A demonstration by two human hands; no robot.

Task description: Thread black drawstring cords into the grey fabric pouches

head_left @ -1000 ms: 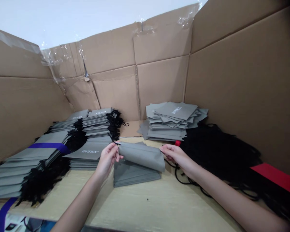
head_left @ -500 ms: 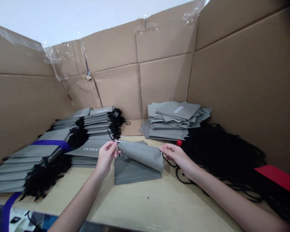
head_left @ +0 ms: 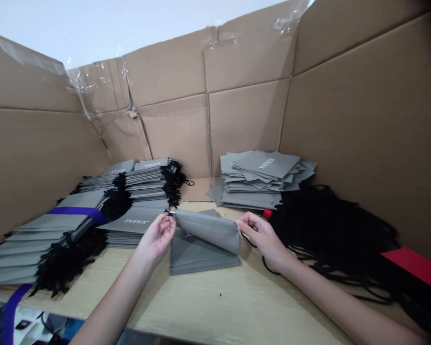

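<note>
A grey fabric pouch is held up between my hands, above a small stack of grey pouches on the table. My left hand pinches its upper left corner, where a black cord end and a small pale tip show. At the right corner, my right hand closes its thumb and finger on the pouch edge, and a black cord hangs below that hand.
Corded grey pouches, some under a purple strap, line the left. A loose pile of grey pouches stands at the back. Black cords heap at right, with a red strip. Cardboard walls surround the wooden table.
My left hand has turned and curled its fingers at the pouch corner, and the cord end there sticks up less. The pouch and my right hand have shifted slightly left.
</note>
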